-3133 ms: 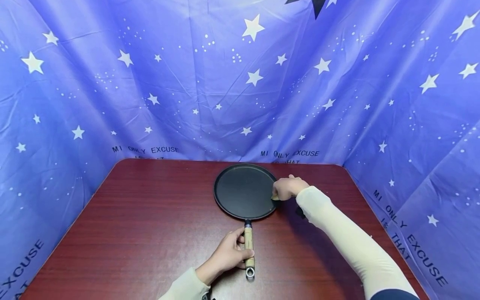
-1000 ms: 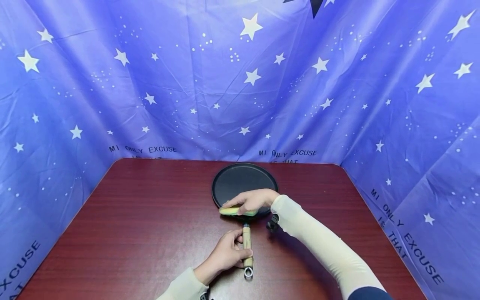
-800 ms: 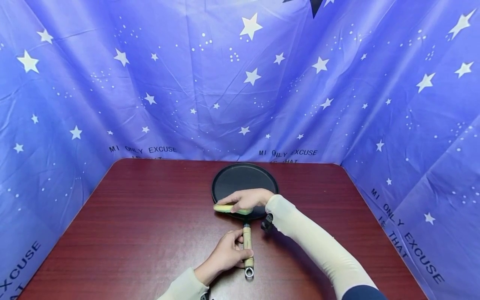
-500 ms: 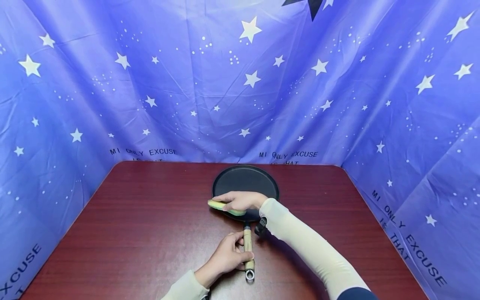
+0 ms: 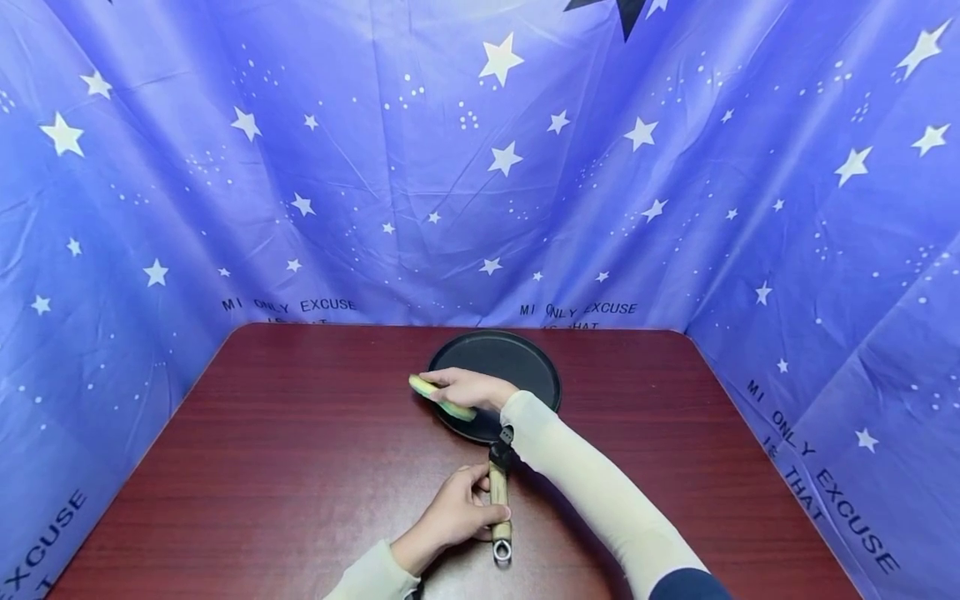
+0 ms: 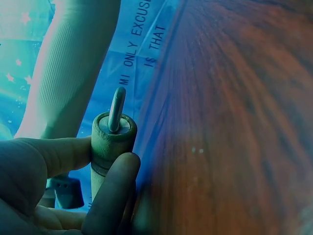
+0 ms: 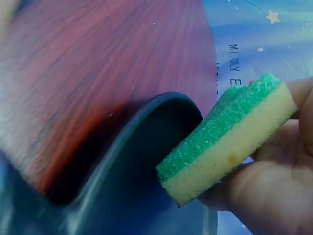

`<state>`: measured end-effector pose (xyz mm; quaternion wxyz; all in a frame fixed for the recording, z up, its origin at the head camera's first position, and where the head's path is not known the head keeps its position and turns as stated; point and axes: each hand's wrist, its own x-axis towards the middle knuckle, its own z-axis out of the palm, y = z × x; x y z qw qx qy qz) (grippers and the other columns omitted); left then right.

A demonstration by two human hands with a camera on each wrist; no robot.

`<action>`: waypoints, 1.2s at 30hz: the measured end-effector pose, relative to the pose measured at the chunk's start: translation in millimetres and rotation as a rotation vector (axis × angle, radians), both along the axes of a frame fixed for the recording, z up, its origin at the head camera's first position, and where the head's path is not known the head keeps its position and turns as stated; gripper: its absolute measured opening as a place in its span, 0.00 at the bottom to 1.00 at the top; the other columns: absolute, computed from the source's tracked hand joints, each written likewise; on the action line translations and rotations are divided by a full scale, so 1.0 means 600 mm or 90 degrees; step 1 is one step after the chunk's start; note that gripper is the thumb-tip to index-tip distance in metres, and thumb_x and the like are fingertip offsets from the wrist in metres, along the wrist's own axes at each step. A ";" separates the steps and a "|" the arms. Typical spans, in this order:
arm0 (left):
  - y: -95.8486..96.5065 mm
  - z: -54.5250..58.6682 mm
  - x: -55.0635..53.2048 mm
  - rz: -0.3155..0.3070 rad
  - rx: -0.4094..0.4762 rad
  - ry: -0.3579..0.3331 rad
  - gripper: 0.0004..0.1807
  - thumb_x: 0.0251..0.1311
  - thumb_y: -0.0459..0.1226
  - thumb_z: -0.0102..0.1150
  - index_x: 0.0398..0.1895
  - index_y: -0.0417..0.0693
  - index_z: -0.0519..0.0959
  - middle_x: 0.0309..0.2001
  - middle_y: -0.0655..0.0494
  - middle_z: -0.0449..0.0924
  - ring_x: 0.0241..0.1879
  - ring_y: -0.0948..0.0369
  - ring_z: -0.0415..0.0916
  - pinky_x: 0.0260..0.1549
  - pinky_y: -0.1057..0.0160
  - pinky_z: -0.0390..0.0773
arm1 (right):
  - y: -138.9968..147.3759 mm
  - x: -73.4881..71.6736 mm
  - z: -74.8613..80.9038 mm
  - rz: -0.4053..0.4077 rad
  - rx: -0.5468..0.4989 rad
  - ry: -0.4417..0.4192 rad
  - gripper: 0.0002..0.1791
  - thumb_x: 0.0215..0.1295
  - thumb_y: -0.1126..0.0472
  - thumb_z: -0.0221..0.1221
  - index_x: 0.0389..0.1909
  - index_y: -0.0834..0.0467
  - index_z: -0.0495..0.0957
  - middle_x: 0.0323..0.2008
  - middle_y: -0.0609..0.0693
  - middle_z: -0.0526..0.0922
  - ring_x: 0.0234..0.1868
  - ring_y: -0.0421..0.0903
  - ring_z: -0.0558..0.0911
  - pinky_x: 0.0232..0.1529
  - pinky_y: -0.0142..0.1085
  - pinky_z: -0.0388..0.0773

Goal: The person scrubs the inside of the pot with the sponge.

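Observation:
A round black frying pan [image 5: 517, 362] with a low rim lies toward the back of the table, its pale wooden handle [image 5: 498, 492] pointing to the front. My left hand [image 5: 453, 510] grips that handle from the left; in the left wrist view, fingers and thumb close round the wood just below the metal hanging loop [image 6: 116, 110]. My right hand [image 5: 472, 388] pinches a yellow and green sponge [image 7: 225, 139] over the pan's left rim. The sponge is tilted, green scouring side facing the pan, and sticks out past the rim. My right forearm covers part of the pan's near right side.
The dark red wooden table [image 5: 285, 433] stretches out on both sides of the pan. Blue star-printed curtains [image 5: 390, 167] hang behind and beside it. A small black wrist camera [image 5: 501, 450] on my right wrist hangs just above the handle's top end.
My right hand has carried the sponge from the pan's right edge along the near rim to the left rim, clockwise. My left hand keeps its hold on the handle.

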<state>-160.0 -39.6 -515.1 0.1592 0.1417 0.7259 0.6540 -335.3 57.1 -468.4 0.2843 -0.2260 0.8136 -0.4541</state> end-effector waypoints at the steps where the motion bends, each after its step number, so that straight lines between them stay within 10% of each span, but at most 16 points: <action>1: 0.000 -0.001 -0.001 0.000 -0.002 0.004 0.30 0.51 0.24 0.72 0.60 0.26 0.76 0.42 0.47 0.70 0.28 0.60 0.73 0.17 0.59 0.90 | -0.004 -0.003 0.001 -0.009 -0.001 -0.001 0.31 0.80 0.65 0.54 0.81 0.57 0.63 0.77 0.57 0.67 0.71 0.48 0.69 0.74 0.42 0.71; 36: 0.000 -0.003 -0.003 -0.017 0.025 -0.018 0.34 0.51 0.22 0.70 0.64 0.25 0.72 0.44 0.46 0.69 0.26 0.64 0.77 0.18 0.61 0.90 | -0.028 -0.080 -0.012 -0.287 -0.102 0.033 0.31 0.81 0.67 0.50 0.81 0.59 0.60 0.74 0.62 0.70 0.64 0.53 0.74 0.64 0.39 0.78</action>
